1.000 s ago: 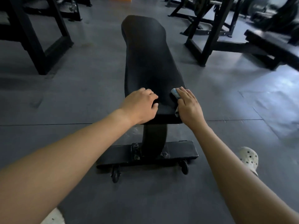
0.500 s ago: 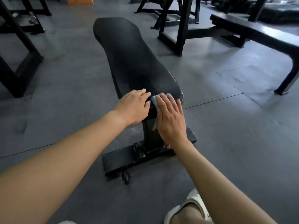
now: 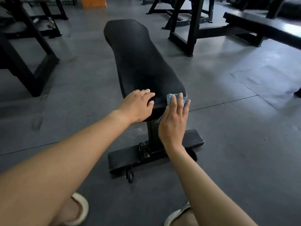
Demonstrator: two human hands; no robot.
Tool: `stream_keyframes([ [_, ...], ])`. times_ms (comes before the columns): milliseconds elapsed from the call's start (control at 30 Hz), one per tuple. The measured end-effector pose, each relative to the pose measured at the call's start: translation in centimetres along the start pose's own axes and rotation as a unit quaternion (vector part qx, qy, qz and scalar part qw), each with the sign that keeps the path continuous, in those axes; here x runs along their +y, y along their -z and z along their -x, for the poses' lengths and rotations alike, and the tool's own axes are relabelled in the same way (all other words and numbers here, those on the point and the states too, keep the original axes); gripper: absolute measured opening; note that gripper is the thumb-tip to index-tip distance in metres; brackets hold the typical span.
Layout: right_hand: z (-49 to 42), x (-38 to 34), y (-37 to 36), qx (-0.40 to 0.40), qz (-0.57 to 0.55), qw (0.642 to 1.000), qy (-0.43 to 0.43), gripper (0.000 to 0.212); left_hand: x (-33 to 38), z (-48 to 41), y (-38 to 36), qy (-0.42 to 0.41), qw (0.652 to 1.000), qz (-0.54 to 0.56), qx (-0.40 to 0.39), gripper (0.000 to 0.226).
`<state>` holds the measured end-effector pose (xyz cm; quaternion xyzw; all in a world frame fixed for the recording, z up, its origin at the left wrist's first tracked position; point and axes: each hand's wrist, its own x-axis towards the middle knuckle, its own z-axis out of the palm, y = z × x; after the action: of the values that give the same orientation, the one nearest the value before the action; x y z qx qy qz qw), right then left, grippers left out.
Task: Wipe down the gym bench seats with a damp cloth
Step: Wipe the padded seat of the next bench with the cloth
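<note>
My right hand (image 3: pixel 173 126) has slid to the right since half a second ago. Then it lay tight against my left hand (image 3: pixel 138 106) at the middle of the near end of the bench (image 3: pixel 138 62). Now it sits over the near right corner, with a strip of bare black bench between the two hands. More of the cloth (image 3: pixel 169 98) shows than before. My left hand has kept its place on the near left corner.

Looking down from my head: the blue cloth lies on the near right corner of the bench, right at the edge, under my right hand. My fingers (image 3: pixel 175 103) there are straight and slightly spread. They press flat on the cloth and are not curled round it, and blue shows past the fingertips and between them. My left hand rests palm down on the bench, its fingers loosely bent with the tips on the top and the thumb by the near edge. It holds nothing.

The bench runs away from me, long and narrow. Under its near end a black post (image 3: pixel 152 132) goes down to a cross foot (image 3: pixel 194 138) with a small wheel (image 3: pixel 130 174), on the grey floor (image 3: pixel 228 128). My pale shoes (image 3: pixel 83 207) show at the bottom edge. Black racks (image 3: pixel 192 30) stand beyond on both sides, and an orange box (image 3: pixel 93 2) sits at the top.
</note>
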<state>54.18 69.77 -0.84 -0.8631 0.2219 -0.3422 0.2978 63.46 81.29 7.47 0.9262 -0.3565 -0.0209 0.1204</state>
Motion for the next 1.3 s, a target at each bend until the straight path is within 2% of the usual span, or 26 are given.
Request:
stream_keyframes([
  [133,-2.8,2.5,1.3,-0.023,0.102,0.992,0.065,0.045,-0.8,-0.1,-0.2,-0.029,0.998,0.024,0.042,0.045],
  [267,-8.0,2.5,1.6,-0.048,0.093,0.994,0.037,0.045,-3.1,-2.3,-0.7,-0.091,0.984,0.073,0.138,0.027],
  [400,-8.0,1.2,0.4,-0.005,0.069,0.998,-0.002,0.043,-5.0,-4.6,-1.0,-0.132,0.970,0.113,0.170,0.030],
  [500,-3.6,-0.9,-0.7,0.032,0.069,0.995,0.057,0.040,-5.9,-4.9,-1.4,-0.162,0.962,0.135,0.172,0.033],
  [600,-0.5,-2.1,-1.8,0.029,0.066,0.990,0.125,0.040,-6.6,-5.4,-1.3,-0.191,0.956,0.144,0.171,0.033],
  [733,-2.5,-0.5,-0.8,0.014,0.106,0.976,0.192,0.040,-7.1,-5.3,-1.2,-0.211,0.956,0.141,0.148,0.037],
  [900,-4.6,0.8,-0.4,0.060,0.119,0.988,0.081,0.037,-9.0,-3.8,-1.2,-0.274,0.950,0.104,0.110,0.045],
  [1033,-2.0,-3.1,-3.4,0.140,0.080,0.987,-0.014,0.041,-10.0,-3.8,-0.2,-0.320,0.943,0.065,0.064,0.043],
  [1167,1.4,-7.3,-6.5,0.150,0.084,0.985,0.003,0.039,-11.2,-4.0,0.3,-0.341,0.936,0.076,0.049,0.038],
  [1300,2.9,-9.7,-7.5,0.102,0.150,0.982,0.054,0.038,-13.2,-3.9,0.3,-0.329,0.938,0.068,0.086,0.040],
])
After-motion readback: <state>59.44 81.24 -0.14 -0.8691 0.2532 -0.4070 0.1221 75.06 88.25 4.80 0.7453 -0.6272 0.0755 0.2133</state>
